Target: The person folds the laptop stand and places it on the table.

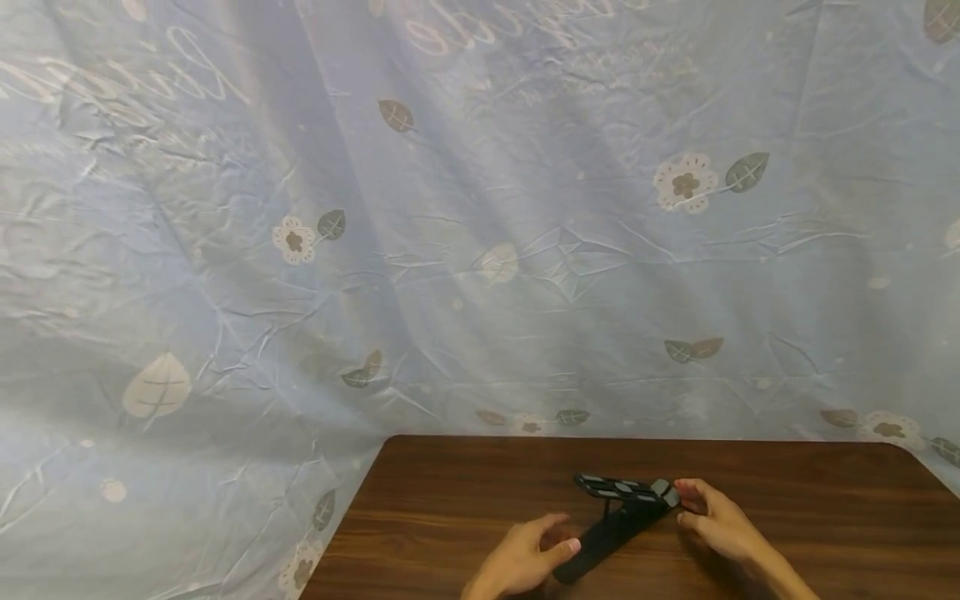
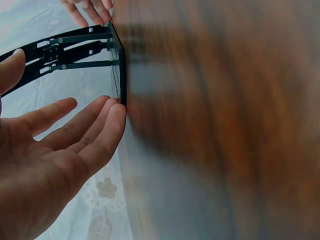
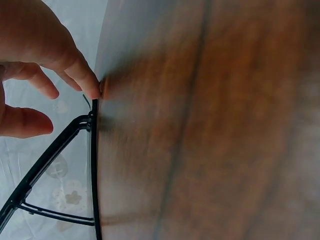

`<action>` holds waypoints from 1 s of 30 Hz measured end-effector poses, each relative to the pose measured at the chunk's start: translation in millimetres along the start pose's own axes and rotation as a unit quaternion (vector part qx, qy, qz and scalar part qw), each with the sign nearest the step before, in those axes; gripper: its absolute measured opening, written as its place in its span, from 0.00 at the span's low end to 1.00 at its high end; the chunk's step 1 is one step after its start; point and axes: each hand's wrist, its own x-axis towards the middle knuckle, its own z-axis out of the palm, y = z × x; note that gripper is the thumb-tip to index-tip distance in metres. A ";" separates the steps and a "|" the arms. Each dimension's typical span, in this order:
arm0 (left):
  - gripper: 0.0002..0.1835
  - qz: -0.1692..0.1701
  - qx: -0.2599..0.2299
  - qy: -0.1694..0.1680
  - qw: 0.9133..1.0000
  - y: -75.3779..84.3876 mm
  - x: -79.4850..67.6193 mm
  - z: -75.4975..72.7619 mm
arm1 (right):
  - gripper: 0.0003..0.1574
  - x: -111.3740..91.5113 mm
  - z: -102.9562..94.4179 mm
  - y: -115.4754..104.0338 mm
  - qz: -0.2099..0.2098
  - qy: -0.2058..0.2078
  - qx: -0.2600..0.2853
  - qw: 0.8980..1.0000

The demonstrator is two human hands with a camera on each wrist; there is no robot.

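A black folding stand, like a laptop stand (image 1: 603, 537), sits on the brown wooden table (image 1: 420, 500). Its upper plate (image 1: 611, 487), with grey pads, is raised at a slant on a strut (image 3: 57, 215) above the flat base (image 3: 95, 175). My left hand (image 1: 525, 554) is at the base's near left end, fingers loosely extended with fingertips right at the base edge in the left wrist view; the thumb is apart from them. At the hinged far right end, my right hand (image 1: 716, 521) has its fingertips down by the base edge, thumb spread away.
A pale blue-grey cloth (image 1: 480, 250) printed with leaves and flowers hangs behind the table and along its left side. The table's far edge (image 1: 525, 437) runs just in front of that cloth. Bare wood surrounds the stand.
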 end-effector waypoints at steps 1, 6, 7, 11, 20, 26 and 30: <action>0.31 -0.001 -0.004 -0.003 1.000 0.1 -0.8 1.0 | 0.38 1.6 0.1 -0.2 0.000 0.000 0.000 1.000; 0.31 0.001 -0.021 -0.022 1.000 2.0 -3.5 3.0 | 0.38 8.9 1.3 -1.3 -0.001 -0.006 0.000 1.000; 0.31 0.002 -0.025 -0.027 0.999 2.1 -3.9 3.2 | 0.38 10.1 1.5 -2.0 0.000 -0.008 0.000 1.000; 0.33 0.008 -0.022 -0.046 0.999 0.3 -4.6 4.9 | 0.38 14.5 2.5 -3.3 0.000 -0.010 0.004 1.000; 0.28 -0.030 -0.066 -0.057 0.996 -2.5 1.2 21.0 | 0.39 25.1 3.7 -1.4 -0.004 -0.014 0.019 1.000; 0.30 0.004 -0.078 -0.099 0.992 -73.9 37.9 52.3 | 0.39 31.8 4.9 -0.9 -0.011 -0.025 0.035 0.999; 0.28 0.022 -0.099 -0.109 0.989 -97.7 52.1 68.8 | 0.39 35.2 8.3 0.0 -0.015 -0.022 0.042 0.999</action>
